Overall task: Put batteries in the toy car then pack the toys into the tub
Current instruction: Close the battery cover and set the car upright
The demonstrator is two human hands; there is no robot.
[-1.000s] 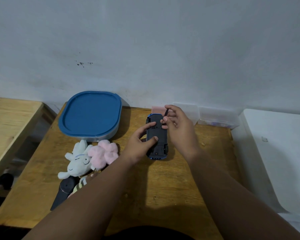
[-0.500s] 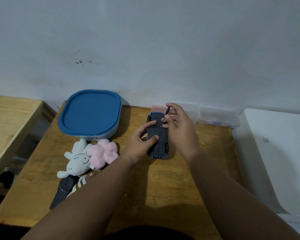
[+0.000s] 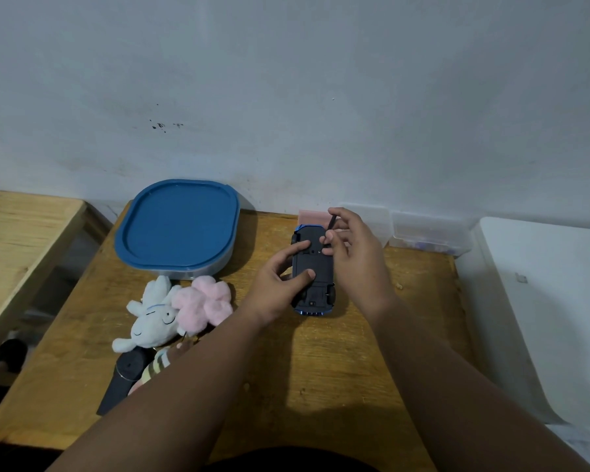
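A blue toy car (image 3: pixel 313 271) lies upside down on the wooden table (image 3: pixel 321 369), its black underside facing up. My left hand (image 3: pixel 280 284) presses on that underside, thumb and fingers holding the car steady. My right hand (image 3: pixel 355 253) pinches a thin dark screwdriver (image 3: pixel 331 223), tip down on the front part of the underside. The tub (image 3: pixel 178 226), closed with a blue lid, stands at the table's back left. A white plush (image 3: pixel 152 321) and a pink plush (image 3: pixel 205 303) lie in front of the tub. No batteries are visible.
A dark cylindrical object (image 3: pixel 121 383) and a striped soft toy (image 3: pixel 154 367) lie by my left forearm. Clear plastic boxes (image 3: pixel 430 233) line the wall behind the car. A white surface (image 3: pixel 545 301) borders the table on the right; a second wooden table (image 3: pixel 17 233) is left.
My right hand has shifted slightly on the screwdriver at the car's underside. The car and my left hand stay in place.
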